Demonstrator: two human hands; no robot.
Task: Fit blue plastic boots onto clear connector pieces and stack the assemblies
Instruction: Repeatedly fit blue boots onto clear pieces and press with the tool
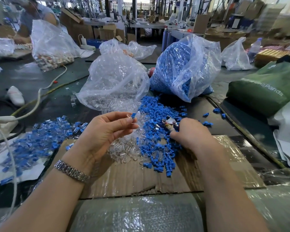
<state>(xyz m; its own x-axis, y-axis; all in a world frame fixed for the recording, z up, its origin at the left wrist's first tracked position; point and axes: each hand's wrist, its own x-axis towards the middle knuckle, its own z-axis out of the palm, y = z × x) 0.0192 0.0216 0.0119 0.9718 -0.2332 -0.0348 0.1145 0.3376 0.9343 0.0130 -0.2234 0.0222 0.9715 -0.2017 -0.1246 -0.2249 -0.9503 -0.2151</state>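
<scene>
Left hand [105, 129], palm up, pinched one blue boot [133, 115] seated on a clear connector piece [129, 116] above the loose piles, while right hand [189, 133] curled into the blue heap [159, 113]; parts judged light, stiff, slippery, best pinched across flat sides.

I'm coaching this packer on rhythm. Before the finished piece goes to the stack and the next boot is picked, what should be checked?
1. Left hand pinches an assembly at its fingertips: ok.
2. Boot fully seated on the clear piece: cannot tell, too small.
3. Right hand down in the loose boots: ok; what it grips: cannot tell.
4. Clear pieces within reach between the hands: ok.
5. Finished stack lies to the left, open to drop onto: ok.
</scene>
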